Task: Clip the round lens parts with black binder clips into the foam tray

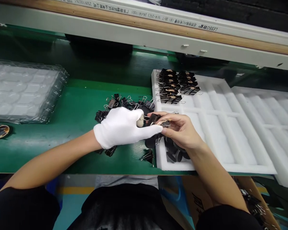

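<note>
In a white glove, my left hand (121, 127) is closed on a black binder clip (153, 119) by its wire handles. My bare right hand (180, 129) pinches a small dark piece with a gold-coloured edge (164, 123) at the clip's mouth. Whether the clip's jaws grip the piece cannot be made out. More black binder clips (112, 102) lie loose around and behind my left hand, and one single clip (148, 156) lies nearer the table's front edge. Dark round discs (175, 153) sit in the foam tray below my right hand, partly hidden by it.
A white foam tray (216, 127) has rows of binder clips gripping gold-coloured pieces (170, 86) at its far left. Another foam tray (261, 111) stands to its right. Clear plastic trays (24, 92) and sunglasses (0, 131) are at left on the green table (74, 108). A rail (110, 28) runs behind.
</note>
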